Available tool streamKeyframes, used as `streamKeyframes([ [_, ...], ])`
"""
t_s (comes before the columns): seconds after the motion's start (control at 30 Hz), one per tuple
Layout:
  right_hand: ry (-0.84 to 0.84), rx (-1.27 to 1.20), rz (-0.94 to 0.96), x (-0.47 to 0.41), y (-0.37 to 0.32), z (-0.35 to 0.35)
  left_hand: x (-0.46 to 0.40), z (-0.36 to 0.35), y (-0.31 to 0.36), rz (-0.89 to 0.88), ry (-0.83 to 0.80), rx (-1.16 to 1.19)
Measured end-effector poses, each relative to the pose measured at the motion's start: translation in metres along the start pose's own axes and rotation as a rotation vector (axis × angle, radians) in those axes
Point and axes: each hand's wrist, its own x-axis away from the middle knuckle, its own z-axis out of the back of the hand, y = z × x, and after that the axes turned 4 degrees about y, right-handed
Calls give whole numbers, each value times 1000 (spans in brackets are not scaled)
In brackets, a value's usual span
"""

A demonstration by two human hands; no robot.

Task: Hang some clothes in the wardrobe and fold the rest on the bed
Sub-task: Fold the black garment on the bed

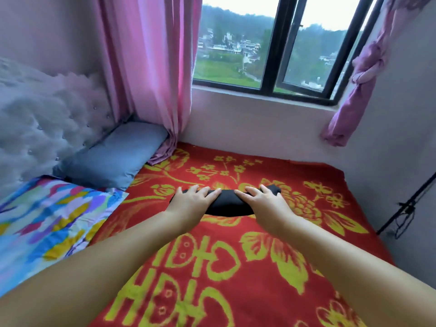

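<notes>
Red floral blanket (236,267) on bed, window (278,43) behind.

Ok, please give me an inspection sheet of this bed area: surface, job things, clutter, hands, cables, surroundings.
Surface: red blanket with yellow flowers covers the bed.
Job's things: black garment, folded narrow, lies on the blanket.
Clutter: grey pillow; multicoloured sheet at left.
Hands: left hand and right hand rest flat on the garment, fingers straight.
Cables: black cable by the right wall.
Surroundings: window, pink curtain, tufted headboard.
</notes>
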Motion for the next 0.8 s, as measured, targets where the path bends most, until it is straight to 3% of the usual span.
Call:
streamKeyframes([
  [0.3,33,31,432,1,-52,5,109,9,14,379,-144,33],
  [0.6,102,6,900,52,-217,22,308,25,5,828,-241,22],
  [0.8,150,-16,1234,165,-365,34,500,41,40,1169,-285,15],
])
